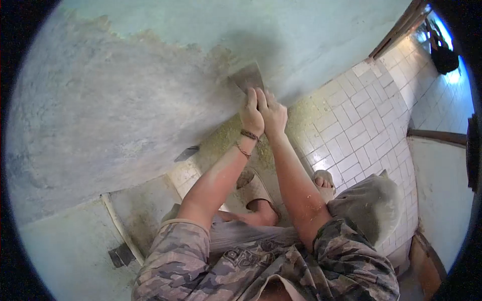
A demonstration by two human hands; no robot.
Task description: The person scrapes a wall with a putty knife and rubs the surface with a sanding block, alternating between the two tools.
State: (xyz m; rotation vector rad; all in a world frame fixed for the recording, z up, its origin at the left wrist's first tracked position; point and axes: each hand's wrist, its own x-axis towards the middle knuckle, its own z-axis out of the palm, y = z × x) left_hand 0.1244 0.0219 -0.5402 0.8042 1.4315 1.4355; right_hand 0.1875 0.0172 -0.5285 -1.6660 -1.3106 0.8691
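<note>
A wide-bladed scraper [247,77] is against the wall, its blade up by the ragged border between the pale green paint [201,22] and the bare grey patch [115,95]. My left hand [252,116], with two bands at the wrist, is closed around the handle. Pressed alongside it, my right hand [274,113] closes on the same handle from the other side. The handle itself is hidden by my fingers. A dark shadow lies on the wall just above the blade.
Brick-patterned white tiles [346,120] cover the floor to the right, with greenish dust along the wall's foot. My sandalled feet [324,183] stand below my arms. A pale pipe [122,228] runs down the lower left wall. A dark bag-like object [444,57] is at the upper right.
</note>
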